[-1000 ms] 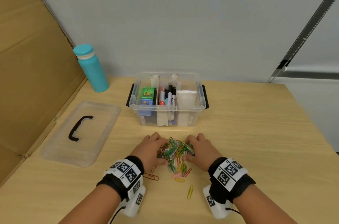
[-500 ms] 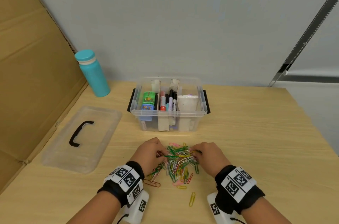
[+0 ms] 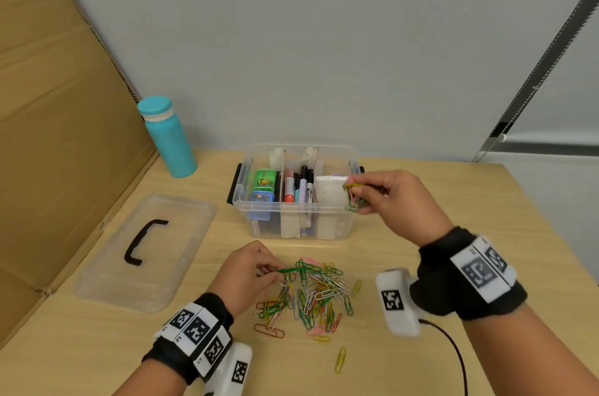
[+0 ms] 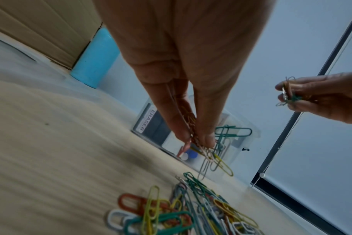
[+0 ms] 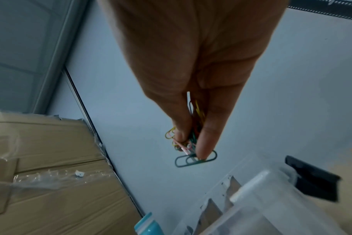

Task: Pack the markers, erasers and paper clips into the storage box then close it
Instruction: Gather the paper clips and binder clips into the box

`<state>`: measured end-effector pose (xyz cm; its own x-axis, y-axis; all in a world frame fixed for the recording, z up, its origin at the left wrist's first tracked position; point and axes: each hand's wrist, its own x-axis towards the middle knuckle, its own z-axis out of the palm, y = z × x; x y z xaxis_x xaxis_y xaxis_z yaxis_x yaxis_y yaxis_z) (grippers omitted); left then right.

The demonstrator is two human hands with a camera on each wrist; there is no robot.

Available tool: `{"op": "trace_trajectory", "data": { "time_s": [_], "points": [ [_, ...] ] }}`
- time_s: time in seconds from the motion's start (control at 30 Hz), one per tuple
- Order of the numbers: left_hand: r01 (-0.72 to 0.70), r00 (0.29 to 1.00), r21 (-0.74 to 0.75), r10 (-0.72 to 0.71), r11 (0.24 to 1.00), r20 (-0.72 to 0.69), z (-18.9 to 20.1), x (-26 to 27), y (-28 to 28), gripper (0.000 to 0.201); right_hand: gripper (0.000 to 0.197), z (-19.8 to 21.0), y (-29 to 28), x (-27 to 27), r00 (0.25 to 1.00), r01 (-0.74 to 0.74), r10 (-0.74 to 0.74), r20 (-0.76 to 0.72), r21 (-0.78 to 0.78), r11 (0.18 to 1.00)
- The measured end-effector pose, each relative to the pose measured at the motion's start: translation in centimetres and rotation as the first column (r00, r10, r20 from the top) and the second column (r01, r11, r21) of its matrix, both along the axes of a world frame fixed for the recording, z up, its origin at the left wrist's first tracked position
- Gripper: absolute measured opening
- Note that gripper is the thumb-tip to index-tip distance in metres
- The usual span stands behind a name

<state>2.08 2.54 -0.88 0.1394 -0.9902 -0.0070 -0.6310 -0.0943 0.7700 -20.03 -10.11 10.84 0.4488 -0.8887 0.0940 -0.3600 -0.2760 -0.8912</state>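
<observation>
Right hand [image 3: 398,198], raised above the right end of the clear plastic storage box [image 3: 293,224], pinches a small bundle of coloured paper clips [image 3: 352,198] between thumb and fingertips; in the right wrist view one green clip hangs below the fingertips [image 5: 204,143]. Left hand [image 3: 248,272] is low over the tabletop [image 3: 421,369], thumb and fingers pressed together on several clips at the left edge of the loose pile of coloured paper clips [image 3: 311,295]; a green clip sticks out to the right of its fingertips. The pile lies on the tabletop just in front of the box, with one yellow paper clip [image 3: 340,360] apart, nearer the person. The box stands open; its left compartment holds green and blue erasers [image 3: 263,188], its middle compartment holds markers [image 3: 299,190] standing on end, and its right compartment holds a white item. The clear plastic lid with a black handle [image 3: 146,250] lies flat to the left of the box. A teal water bottle [image 3: 168,136] stands behind it beside a brown cardboard panel [image 3: 58,123].
</observation>
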Motion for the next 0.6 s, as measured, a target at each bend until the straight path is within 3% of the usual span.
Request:
{"op": "trace_trajectory", "data": {
  "time_s": [0.1, 0.2, 0.27, 0.33, 0.4, 0.47, 0.53, 0.6],
  "points": [
    [-0.004, 1.000, -0.006, 0.004, 1.000, -0.004, 0.1, 0.2, 0.3, 0.028, 0.021, 0.5, -1.9, 1.8, 0.995, 0.025, -0.036, -0.088, -0.123, 0.992],
    [-0.014, 1.000, 0.000, 0.014, 1.000, -0.007, 0.3, 0.3, 0.6, 0.026, 0.022, -0.3, -3.9, 4.1, 0.945, -0.038, -0.042, -0.324, -0.238, 0.970],
    [-0.018, 1.000, 0.001, 0.018, 1.000, -0.004, 0.4, 0.3, 0.8, 0.024, 0.024, -1.2, -5.1, 5.6, 0.841, -0.118, -0.030, -0.541, -0.237, 0.964],
    [-0.024, 1.000, -0.004, 0.024, 1.000, -0.007, 0.6, 0.4, 0.9, 0.024, 0.026, -1.9, -6.0, 7.1, 0.688, -0.182, 0.008, -0.726, -0.162, 0.970],
    [-0.032, 0.999, -0.003, 0.032, 0.999, -0.019, 0.7, 0.4, 1.1, 0.022, 0.029, -2.2, -6.4, 8.1, 0.558, -0.213, 0.073, -0.826, -0.058, 0.975],
    [-0.039, 0.999, -0.002, 0.039, 0.999, -0.033, 0.8, 0.4, 1.2, 0.019, 0.036, -2.3, -6.4, 8.3, 0.495, -0.253, 0.131, -0.859, 0.002, 0.967],
    [-0.044, 0.998, -0.014, 0.044, 0.999, -0.042, 0.9, 0.5, 1.4, 0.019, 0.039, -2.2, -6.1, 7.6, 0.549, -0.273, 0.141, -0.824, -0.018, 0.962],
    [-0.051, 0.997, -0.031, 0.049, 0.998, -0.057, 1.2, 0.6, 1.7, 0.022, 0.035, -2.1, -5.1, 6.0, 0.703, -0.222, 0.105, -0.703, -0.076, 0.972]
  ]
}}
